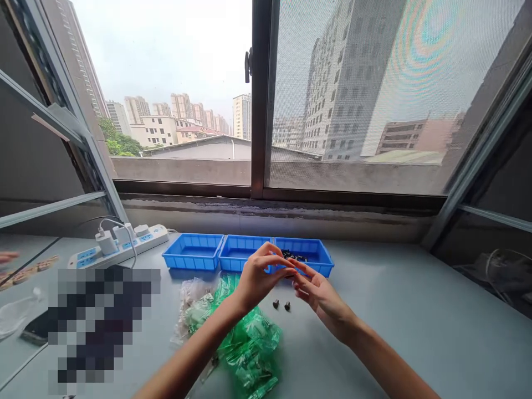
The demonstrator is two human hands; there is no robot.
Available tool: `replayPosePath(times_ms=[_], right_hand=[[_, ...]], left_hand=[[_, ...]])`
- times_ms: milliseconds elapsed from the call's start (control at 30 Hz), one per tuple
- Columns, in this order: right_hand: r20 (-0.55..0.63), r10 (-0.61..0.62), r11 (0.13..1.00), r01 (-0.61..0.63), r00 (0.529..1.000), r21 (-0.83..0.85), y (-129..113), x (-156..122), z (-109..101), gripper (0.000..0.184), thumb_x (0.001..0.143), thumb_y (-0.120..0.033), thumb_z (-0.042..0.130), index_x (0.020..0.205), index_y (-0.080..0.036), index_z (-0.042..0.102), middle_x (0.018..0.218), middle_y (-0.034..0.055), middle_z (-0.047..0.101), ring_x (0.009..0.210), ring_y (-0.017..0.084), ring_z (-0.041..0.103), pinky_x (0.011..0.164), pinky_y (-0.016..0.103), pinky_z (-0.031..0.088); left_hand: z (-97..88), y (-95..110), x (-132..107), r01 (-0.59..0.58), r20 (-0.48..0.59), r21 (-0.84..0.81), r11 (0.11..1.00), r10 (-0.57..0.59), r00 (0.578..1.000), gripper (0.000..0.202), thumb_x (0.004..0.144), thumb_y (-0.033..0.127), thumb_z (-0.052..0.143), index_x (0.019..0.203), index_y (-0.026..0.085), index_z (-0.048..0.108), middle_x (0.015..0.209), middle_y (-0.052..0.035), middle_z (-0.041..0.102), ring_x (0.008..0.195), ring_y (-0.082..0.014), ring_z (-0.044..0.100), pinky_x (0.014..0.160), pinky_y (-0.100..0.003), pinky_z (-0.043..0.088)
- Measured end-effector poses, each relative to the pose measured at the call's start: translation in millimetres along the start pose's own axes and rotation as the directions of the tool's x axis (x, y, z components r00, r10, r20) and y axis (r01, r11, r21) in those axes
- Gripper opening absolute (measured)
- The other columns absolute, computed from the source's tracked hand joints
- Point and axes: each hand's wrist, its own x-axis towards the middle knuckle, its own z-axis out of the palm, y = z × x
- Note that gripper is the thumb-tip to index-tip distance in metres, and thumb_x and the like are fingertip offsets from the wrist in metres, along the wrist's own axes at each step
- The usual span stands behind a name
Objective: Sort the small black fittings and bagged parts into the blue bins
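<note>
My left hand (260, 274) and my right hand (320, 299) meet at the fingertips in front of the right blue bin (326, 260). Both are closed in a pinch, and whatever lies between the fingers is too small or hidden to name. Small dark parts (294, 255) lie inside that bin, partly covered by my fingers. Below my hands, two small dark screw-like pieces (276, 303) rest on the table (374, 288). Under my left forearm spreads a pile of green plastic bags (253, 343) with small pieces in them.
Two more blue bins, a left one (193, 235) and a middle one (245, 244), line up by the window wall. Clear plastic bags (191, 299) lie beside the green ones. At left stand a white power strip (145, 244) with plugs and a pixelated dark area; another person's hand (8, 256) shows at the edge.
</note>
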Motion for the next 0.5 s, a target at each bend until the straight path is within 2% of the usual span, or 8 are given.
replayPosePath(times_ms=[100,200,300,500], right_hand=[[-0.047,0.057,0.996,-0.053,0.997,0.066,-6,-4,5,0.069,0.05,-0.055,0.082,0.109,-0.023,0.064,0.076,-0.0001,0.063,0.064,0.011,0.05,0.064,0.025,0.042],[-0.086,0.062,0.997,-0.059,0.994,0.041,-11,-6,10,0.068,0.047,-0.055,0.083,0.104,-0.021,0.065,0.071,-0.0011,0.061,0.062,0.011,0.049,0.063,0.025,0.04],[-0.091,0.067,0.998,-0.067,0.994,0.004,-14,-8,11,0.062,0.051,-0.053,0.081,0.101,-0.021,0.064,0.074,-0.0005,0.063,0.065,0.012,0.051,0.061,0.024,0.038],[-0.058,0.169,0.982,-0.164,0.984,0.091,-17,-14,15,0.062,0.05,-0.05,0.083,0.101,-0.021,0.063,0.075,-0.0004,0.063,0.06,0.01,0.046,0.06,0.024,0.036]], left_hand=[[2.1,1,-1,0.089,-0.03,-0.135,0.987,-0.094,0.995,0.03,0.081,0.045,0.062,0.071,0.018,0.072,0.08,-0.0049,0.059,0.067,-0.0118,0.056,0.053,-0.022,0.044],[1.6,1,-8,0.156,-0.042,-0.194,0.968,-0.167,0.985,0.027,0.076,0.044,0.067,0.071,0.018,0.072,0.082,-0.0049,0.058,0.071,-0.0127,0.056,0.055,-0.022,0.046],[0.5,-1,-13,0.194,-0.052,-0.213,0.958,-0.209,0.976,0.024,0.074,0.042,0.07,0.07,0.019,0.072,0.083,-0.0047,0.058,0.075,-0.0133,0.056,0.058,-0.021,0.047],[-2.0,-1,-12,0.215,-0.049,-0.159,0.964,-0.225,0.973,0.019,0.076,0.037,0.069,0.069,0.019,0.072,0.087,-0.0049,0.059,0.078,-0.0138,0.057,0.059,-0.021,0.047]])
